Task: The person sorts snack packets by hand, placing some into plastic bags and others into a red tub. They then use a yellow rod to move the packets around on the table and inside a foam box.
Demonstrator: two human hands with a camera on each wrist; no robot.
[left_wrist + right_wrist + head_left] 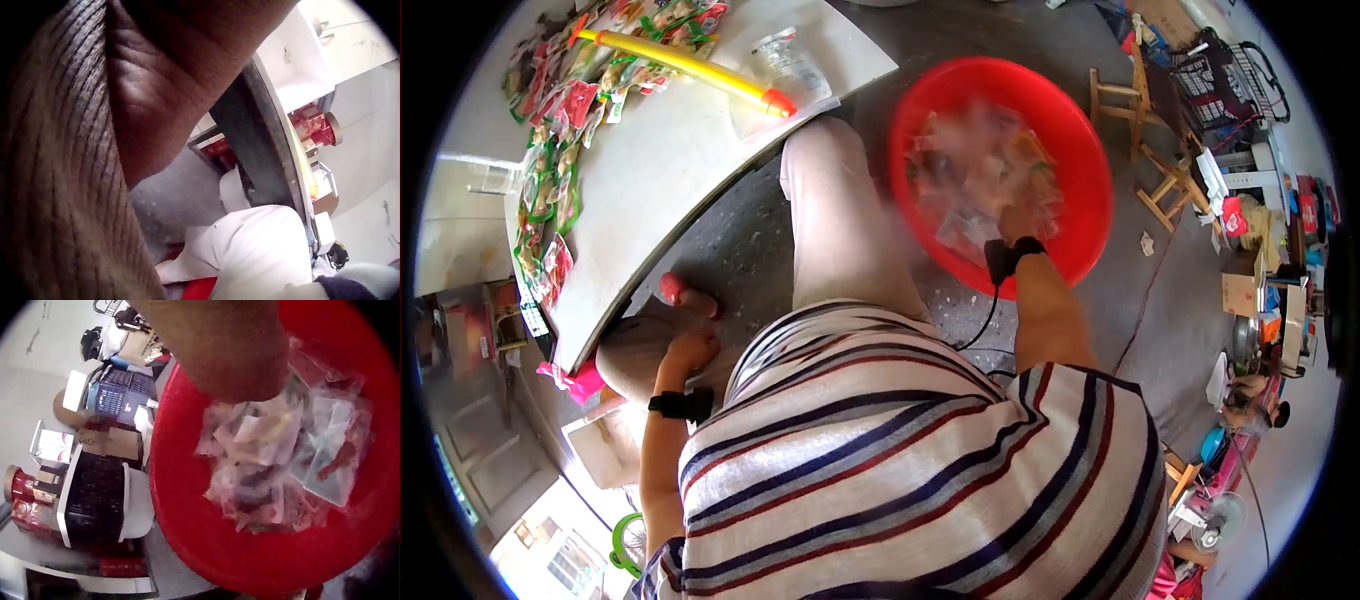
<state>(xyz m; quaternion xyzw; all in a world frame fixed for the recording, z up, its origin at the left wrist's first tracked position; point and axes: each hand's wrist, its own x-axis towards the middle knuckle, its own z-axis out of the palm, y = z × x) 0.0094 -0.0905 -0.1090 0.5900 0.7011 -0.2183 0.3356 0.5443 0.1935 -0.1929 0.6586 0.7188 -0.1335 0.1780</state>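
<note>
My right hand (1018,222) reaches down into a red basin (1090,190) that holds many small clear plastic packets (945,165). Motion blurs the packets in the head view, and the fingers blend into them, so I cannot tell whether they grip one. From the right wrist, the back of the hand (225,356) covers the upper part of the pile, and packets (269,437) with pale and reddish contents lie below it. My left hand (692,350) rests idle on the left leg, beside the table; only its palm side (162,94) shows close up in the left wrist view.
On the white table (660,150) at the left lie colourful packets (550,190), a yellow tube with orange ends (680,62) and a clear plastic bag (788,65). Wooden stools (1122,100) stand right of the basin. A cable (985,325) hangs from my right wrist.
</note>
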